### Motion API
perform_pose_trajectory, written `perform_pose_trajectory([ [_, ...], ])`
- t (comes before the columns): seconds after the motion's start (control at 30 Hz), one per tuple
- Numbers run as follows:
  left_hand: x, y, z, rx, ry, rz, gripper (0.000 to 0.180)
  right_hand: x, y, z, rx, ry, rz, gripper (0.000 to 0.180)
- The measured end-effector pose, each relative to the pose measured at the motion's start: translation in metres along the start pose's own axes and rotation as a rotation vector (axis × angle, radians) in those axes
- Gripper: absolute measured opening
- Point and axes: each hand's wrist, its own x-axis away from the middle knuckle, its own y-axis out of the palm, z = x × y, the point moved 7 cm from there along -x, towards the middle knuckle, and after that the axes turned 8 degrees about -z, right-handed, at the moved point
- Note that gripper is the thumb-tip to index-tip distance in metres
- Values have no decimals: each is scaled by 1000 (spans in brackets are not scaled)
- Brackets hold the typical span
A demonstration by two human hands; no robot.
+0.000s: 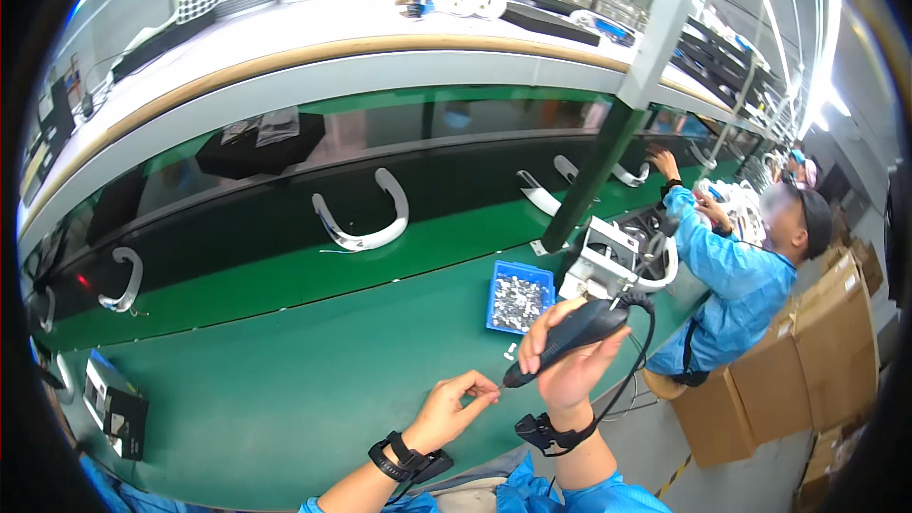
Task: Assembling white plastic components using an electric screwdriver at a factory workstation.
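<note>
My right hand (567, 372) is wrapped round a black electric screwdriver (573, 334), whose cord loops down from its back end. The tool is tilted, with its bit pointing down and left. At the bit's tip, the thumb and fingers of my left hand (456, 408) are pinched together; whatever they hold is too small to make out. Just beyond the screwdriver stands a blue bin (491, 308) full of small silvery and white parts. A few small white pieces (510, 351) lie on the green table (285, 370) between bin and tool.
White curved U-shaped parts (399, 223) lie along the black conveyor belt (456, 166) beyond the table. A green post (594, 176) rises right of centre, near a white metal fixture (598, 261). A co-worker in blue (727, 247) and cardboard boxes (807, 351) are at the right.
</note>
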Motion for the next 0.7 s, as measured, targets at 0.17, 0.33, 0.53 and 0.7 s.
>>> perform_pose_trajectory([
  [0.17, -1, 2, 8, -100, 15, 49, 11, 0, 3, -2, 38, -1, -31, 93],
  [0.33, -2, 2, 10, -86, 29, 119, 12, 1, 5, 1, 58, 29, -26, 93],
  [0.53, 5, -4, 15, -347, 175, 174, 13, 4, 4, 1, 98, -20, 22, 86],
  [0.7, 6, -1, 9, -358, 200, 178, 13, 3, 9, 0, 54, -64, 63, 81],
])
